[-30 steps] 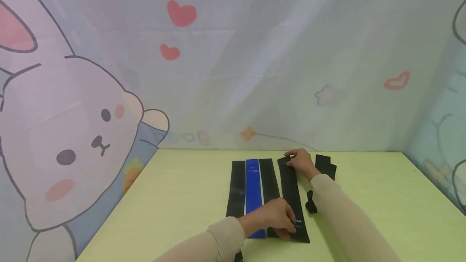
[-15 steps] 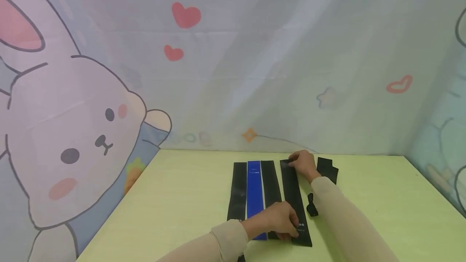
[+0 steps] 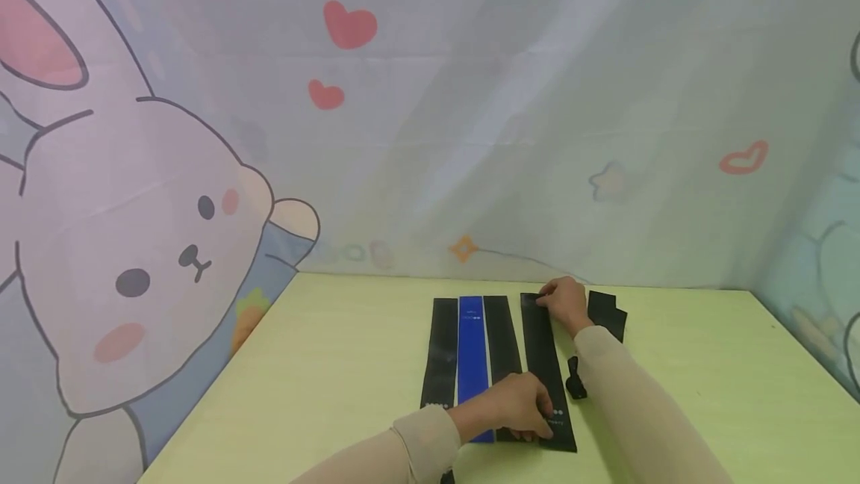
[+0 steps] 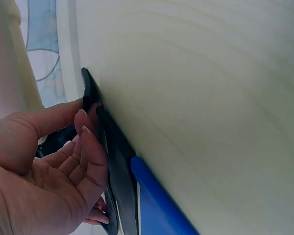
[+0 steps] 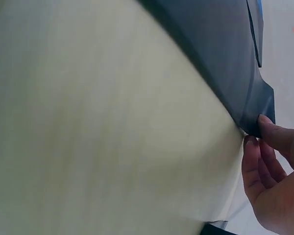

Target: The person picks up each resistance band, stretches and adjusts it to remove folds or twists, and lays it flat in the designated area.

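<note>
Four would exceed the wording, so several flat resistance bands lie side by side: a black band on the left, a blue band, another black band and the rightmost black band. My right hand pinches the far end of the rightmost one; the right wrist view shows its thumb on top and fingers under the corner. My left hand holds that same band by its near end, beside small white dots and print. In the left wrist view, its fingers are bent at the band's edge.
Black flat pieces lie partly behind the right wrist. A small black twisted item sits beside the right sleeve, and a dark item shows under the left cuff. A printed cloth hangs behind the pale table.
The far end of the rightmost black band has shifted slightly right and lies straighter beside the others. Both hands keep their hold on it; the whole view has shifted a little.
</note>
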The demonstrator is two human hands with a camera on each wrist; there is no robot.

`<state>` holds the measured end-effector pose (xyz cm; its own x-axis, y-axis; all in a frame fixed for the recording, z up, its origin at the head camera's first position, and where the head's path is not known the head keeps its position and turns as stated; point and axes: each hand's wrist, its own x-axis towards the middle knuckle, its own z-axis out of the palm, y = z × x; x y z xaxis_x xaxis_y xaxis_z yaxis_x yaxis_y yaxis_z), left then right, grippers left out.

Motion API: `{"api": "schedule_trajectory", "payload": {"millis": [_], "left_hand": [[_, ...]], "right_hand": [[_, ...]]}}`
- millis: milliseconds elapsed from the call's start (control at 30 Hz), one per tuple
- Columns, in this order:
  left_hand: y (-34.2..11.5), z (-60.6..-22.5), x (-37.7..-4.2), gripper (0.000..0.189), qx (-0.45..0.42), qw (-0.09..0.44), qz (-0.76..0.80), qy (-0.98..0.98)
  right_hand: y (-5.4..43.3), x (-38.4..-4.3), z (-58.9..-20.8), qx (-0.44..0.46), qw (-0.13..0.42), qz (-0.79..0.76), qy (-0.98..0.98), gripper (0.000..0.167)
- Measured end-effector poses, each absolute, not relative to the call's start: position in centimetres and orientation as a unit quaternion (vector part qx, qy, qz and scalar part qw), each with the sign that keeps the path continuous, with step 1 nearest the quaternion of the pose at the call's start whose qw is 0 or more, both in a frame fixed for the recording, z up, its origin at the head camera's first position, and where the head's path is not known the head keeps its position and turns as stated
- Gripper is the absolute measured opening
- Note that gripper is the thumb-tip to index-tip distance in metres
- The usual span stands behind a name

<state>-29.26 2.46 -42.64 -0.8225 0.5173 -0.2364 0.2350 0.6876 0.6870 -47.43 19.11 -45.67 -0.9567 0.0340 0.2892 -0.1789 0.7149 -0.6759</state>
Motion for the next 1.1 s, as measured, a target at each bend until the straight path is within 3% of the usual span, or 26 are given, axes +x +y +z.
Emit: {"api": "schedule_trajectory", "payload": {"millis": [300, 1100], "left_hand": [[2.7, -42.5, -29.4, 0.014, 0.220, 0.209, 0.295, 0.906], [2.5, -42.7, -29.5, 0.017, 0.204, 0.188, 0.299, 0.913]], "right_hand": [[18.7, -47.8, -45.6, 0.028, 0.113, 0.342, -0.932, 0.014], [18.3, -48.0, -45.3, 0.039, 0.098, 0.323, -0.941, 0.015]]}}
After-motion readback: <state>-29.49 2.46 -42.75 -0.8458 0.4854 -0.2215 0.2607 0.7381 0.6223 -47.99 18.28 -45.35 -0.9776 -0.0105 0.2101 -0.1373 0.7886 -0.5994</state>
